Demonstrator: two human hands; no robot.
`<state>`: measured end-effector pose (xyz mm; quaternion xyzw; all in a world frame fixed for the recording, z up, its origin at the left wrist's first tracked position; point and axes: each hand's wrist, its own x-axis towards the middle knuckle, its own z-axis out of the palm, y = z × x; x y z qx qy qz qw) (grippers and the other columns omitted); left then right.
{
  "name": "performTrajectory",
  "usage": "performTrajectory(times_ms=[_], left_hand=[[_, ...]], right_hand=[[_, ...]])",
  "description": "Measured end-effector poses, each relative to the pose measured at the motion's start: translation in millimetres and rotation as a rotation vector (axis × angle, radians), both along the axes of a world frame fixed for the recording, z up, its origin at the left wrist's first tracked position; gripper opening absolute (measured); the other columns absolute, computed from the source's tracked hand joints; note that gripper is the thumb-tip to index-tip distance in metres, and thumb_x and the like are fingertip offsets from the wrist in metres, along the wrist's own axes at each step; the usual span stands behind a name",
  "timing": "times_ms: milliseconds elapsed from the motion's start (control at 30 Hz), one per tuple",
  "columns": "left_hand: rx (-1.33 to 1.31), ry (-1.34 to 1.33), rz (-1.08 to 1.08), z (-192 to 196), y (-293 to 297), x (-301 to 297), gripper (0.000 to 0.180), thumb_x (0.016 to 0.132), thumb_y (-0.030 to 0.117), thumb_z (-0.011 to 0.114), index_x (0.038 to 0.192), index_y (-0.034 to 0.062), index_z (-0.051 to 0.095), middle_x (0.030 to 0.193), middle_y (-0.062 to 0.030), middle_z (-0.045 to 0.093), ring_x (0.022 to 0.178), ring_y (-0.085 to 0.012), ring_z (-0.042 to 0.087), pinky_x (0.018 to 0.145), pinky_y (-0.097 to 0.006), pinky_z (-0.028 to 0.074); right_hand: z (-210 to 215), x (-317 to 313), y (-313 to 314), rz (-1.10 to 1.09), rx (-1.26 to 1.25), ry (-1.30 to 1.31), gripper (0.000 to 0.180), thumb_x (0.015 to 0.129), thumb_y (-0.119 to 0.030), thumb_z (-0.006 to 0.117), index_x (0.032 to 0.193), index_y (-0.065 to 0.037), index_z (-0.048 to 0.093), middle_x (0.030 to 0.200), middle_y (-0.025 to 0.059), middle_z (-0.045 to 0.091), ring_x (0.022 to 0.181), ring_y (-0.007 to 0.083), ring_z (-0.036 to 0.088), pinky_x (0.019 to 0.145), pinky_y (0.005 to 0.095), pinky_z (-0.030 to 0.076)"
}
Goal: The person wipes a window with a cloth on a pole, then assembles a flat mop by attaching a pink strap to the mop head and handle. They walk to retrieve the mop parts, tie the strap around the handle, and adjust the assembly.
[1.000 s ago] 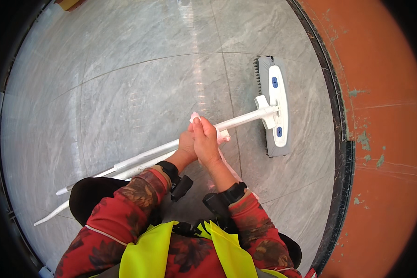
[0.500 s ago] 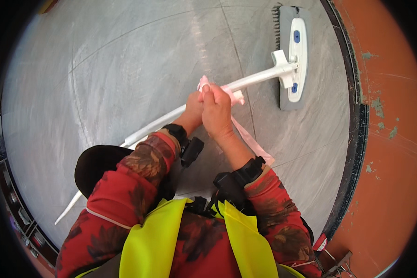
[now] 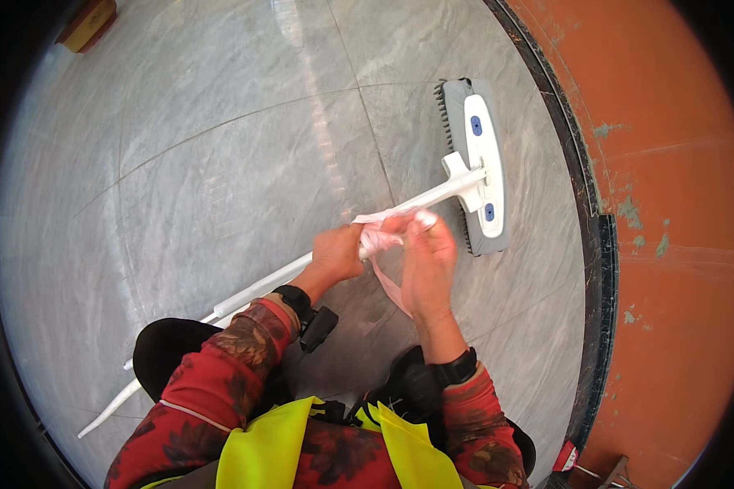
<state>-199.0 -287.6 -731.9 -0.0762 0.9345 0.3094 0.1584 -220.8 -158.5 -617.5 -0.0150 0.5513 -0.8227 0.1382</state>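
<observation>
A white floor mop (image 3: 479, 151) lies across the grey floor, its flat head at the right with a grey pad, two blue buttons and black bristles along one edge. My left hand (image 3: 337, 253) is closed around the mop's pole (image 3: 261, 285). A pink cloth strip (image 3: 375, 241) is wound about the pole beside that hand, and its loose tail hangs down by my right wrist. My right hand (image 3: 431, 273) is raised just right of the wrapping, thumb and fingers pinched on part of the pink strip; motion blurs the fingertips.
Grey tiled floor (image 3: 220, 163) lies under the mop. A dark border (image 3: 583, 175) curves along the right, beside a scuffed orange surface (image 3: 677, 244). Another white, curved rod end (image 3: 110, 409) shows at lower left. A yellow and brown container (image 3: 88, 26) stands far left.
My hands were together on the strip; the right one has moved right, away from the left, drawing some strip with it. The mop head sits lower and further left in view.
</observation>
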Motion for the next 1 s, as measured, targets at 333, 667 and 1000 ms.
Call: performTrajectory(times_ms=[333,667,1000], left_hand=[[0.025,-0.012,-0.022,-4.2,-2.8,-3.9,0.055,0.062,0.015,0.071,0.114,0.0103,0.052,0.089,-0.0176,0.067,0.084,-0.0395,0.064,0.07,-0.049,0.05],[0.021,0.041,0.01,-6.3,-4.1,-2.3,0.055,0.067,0.017,0.07,0.118,0.0128,0.051,0.089,-0.0166,0.067,0.086,-0.0392,0.064,0.071,-0.048,0.049],[0.051,0.047,0.051,-6.5,1.4,4.9,0.051,0.069,0.01,0.065,0.118,0.0151,0.051,0.091,-0.0157,0.068,0.087,-0.0391,0.064,0.07,-0.048,0.049]], right_hand=[[28.1,-83.8,-56.7,-0.158,0.591,0.835,0.013,0.083,-0.008,0.07,0.074,-0.005,0.061,0.146,0.0179,0.039,0.115,0.0157,0.051,0.094,0.0278,0.04],[135.3,-60.4,142.2,-0.492,0.041,0.586,0.049,0.103,-0.045,0.036,0.097,-0.002,0.059,0.13,0.0224,0.054,0.097,0.023,0.065,0.089,0.0368,0.051],[-250.9,150.3,309.6,-0.018,1.258,-1.015,0.066,0.095,-0.061,0.039,0.078,0.0,0.059,0.072,0.014,0.061,0.071,0.0306,0.063,0.067,0.0413,0.053]])
